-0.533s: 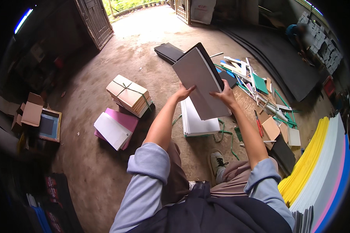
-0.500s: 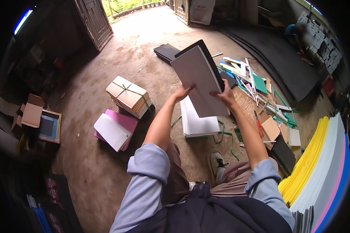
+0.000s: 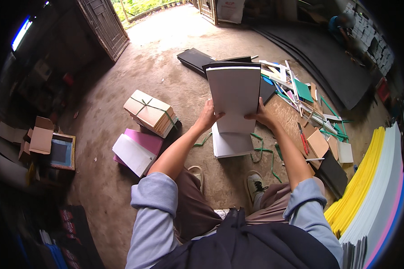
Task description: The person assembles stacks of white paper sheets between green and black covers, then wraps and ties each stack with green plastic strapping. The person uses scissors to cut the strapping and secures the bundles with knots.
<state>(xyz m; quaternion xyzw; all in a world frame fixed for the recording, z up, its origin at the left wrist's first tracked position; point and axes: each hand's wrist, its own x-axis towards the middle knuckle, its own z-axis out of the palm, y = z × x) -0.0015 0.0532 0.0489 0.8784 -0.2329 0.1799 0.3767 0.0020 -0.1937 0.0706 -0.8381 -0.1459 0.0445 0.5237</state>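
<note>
Between my two hands stands a stack of white and black sheets [image 3: 234, 89], held upright by its sides with a white face toward me. My left hand [image 3: 208, 114] grips the left edge, thumb lying across the white face. On the opposite edge my right hand [image 3: 262, 115] is closed the same way; the fingers of both are mostly hidden behind. Just below is a pile of white sheets [image 3: 232, 145] on the floor, which the held stack partly covers. Green strap [image 3: 269, 151] lies loose beside that pile.
To the left are a strapped bundle of tan boards [image 3: 148, 107] and white sheets [image 3: 132, 152] over purple ones. Right lie offcuts [image 3: 296, 89], red-handled pliers [image 3: 303, 139] and tall coloured sheets [image 3: 359, 179]. Black sheets [image 3: 195, 60] lie beyond my hands. A person [image 3: 339, 27] crouches far right.
The stack has turned from a tilt to nearly upright and come lower, over the white pile. Both hands keep their hold. My left foot has come into view.
</note>
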